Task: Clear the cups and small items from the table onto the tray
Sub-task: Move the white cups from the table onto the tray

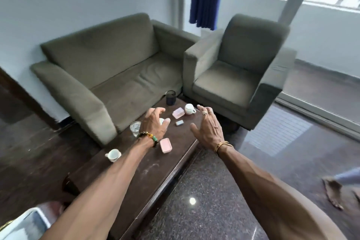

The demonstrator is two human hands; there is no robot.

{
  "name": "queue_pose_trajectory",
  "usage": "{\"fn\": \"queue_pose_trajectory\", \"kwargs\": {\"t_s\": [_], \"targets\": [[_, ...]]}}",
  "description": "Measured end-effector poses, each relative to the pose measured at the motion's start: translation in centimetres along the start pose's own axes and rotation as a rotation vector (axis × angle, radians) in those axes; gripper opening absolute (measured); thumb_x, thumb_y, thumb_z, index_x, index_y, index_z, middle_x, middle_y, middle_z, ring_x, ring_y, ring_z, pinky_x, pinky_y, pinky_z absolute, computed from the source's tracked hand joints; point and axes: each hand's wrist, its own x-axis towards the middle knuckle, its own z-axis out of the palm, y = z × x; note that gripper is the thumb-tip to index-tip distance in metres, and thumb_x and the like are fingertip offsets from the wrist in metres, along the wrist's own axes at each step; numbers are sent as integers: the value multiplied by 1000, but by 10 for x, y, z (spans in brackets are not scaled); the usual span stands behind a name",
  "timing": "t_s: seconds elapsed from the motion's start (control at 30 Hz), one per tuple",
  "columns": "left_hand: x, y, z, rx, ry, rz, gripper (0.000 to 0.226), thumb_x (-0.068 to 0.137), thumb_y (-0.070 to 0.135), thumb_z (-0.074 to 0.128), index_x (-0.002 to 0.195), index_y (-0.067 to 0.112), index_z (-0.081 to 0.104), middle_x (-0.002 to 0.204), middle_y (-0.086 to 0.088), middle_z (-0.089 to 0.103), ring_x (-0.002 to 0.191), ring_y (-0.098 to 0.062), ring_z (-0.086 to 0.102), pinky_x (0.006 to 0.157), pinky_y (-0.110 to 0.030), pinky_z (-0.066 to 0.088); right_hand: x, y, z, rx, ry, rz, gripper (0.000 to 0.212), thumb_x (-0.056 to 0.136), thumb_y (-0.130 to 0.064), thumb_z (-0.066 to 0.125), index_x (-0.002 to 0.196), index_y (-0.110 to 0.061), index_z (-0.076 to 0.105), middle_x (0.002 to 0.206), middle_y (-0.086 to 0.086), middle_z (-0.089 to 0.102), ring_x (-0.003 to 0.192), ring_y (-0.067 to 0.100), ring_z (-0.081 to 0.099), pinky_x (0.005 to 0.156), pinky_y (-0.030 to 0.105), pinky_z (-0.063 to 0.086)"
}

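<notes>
Both hands hang above the far half of the dark wooden desk (148,173), apart from each other and gripping nothing. The left hand (154,122) has its fingers spread and bent like a claw. The right hand (209,128) is flat with the fingers nearly straight, over the desk's right long edge.

Items on the desk:
- The dark handled container (171,98) stands at the far end, close to the edge.
- The far white cup (189,108) sits near the far right edge, just beside the far pink box (178,113).
- The small blue-grey box (179,122) lies between the two hands.
- A white item (161,121) is mostly hidden under the left fingers; what it is cannot be told.
- The clear glass (135,128) stands at the left long edge.
- The near pink box (166,145) lies by the left wrist, mid-width.
- The near white cup (113,155) sits right at the left long edge.

The sofa (109,68) presses close along the left edge. The armchair (233,68) stands near the far right corner. Polished stone floor (204,200) runs along the right long edge.

A pale blurred object (23,224) shows at the lower left; whether it is the tray cannot be told.
</notes>
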Motion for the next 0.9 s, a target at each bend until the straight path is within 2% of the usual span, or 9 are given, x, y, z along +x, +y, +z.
{"fn": "queue_pose_trajectory", "kwargs": {"t_s": [0.17, 0.27, 0.4, 0.6, 0.77, 0.9], "targets": [[29, 40, 50, -15, -62, 58, 40, 75, 21, 71, 114, 16, 63, 110, -9, 61, 103, -27, 61, 93, -32, 46, 9, 55, -23, -12, 37, 133, 73, 85, -25, 68, 150, -8, 40, 138, 11, 48, 126, 28, 53, 108, 37, 44], [51, 50, 85, -22, -82, 87, 37, 73, 20, 72, 109, 20, 64, 107, -5, 61, 100, -24, 62, 89, -22, 42, 13, 84, -25, -29, 26, 191, 73, 85, -26, 68, 150, -10, 39, 137, 8, 47, 124, 26, 54, 103, 35, 47], [83, 70, 130, -7, -184, 113, 39, 74, 25, 70, 112, 21, 61, 112, -3, 58, 106, -24, 61, 99, -36, 45, 30, 119, -29, -44, 3, 266, 72, 85, -26, 68, 149, -10, 40, 138, 9, 47, 124, 27, 54, 103, 37, 48], [133, 107, 162, 66, -264, 154, 45, 80, 33, 64, 124, 27, 56, 120, 1, 56, 110, -22, 56, 91, -35, 49, 78, 152, -47, -43, 16, 309, 74, 87, -25, 68, 151, -7, 36, 141, 10, 45, 124, 27, 54, 105, 40, 48], [172, 137, 183, 75, -292, 162, 46, 82, 30, 62, 127, 24, 54, 123, -1, 55, 109, -22, 59, 99, -42, 45, 119, 183, -63, -17, 46, 333, 74, 89, -27, 68, 152, -7, 35, 139, 10, 45, 119, 27, 56, 101, 41, 51], [184, 145, 209, 80, -318, 134, 45, 83, 30, 63, 127, 24, 53, 121, 0, 56, 105, -19, 59, 94, -37, 48, 137, 208, -62, -28, -7, 339, 73, 90, -29, 67, 152, -9, 35, 142, 9, 43, 118, 27, 58, 99, 42, 52]]}}
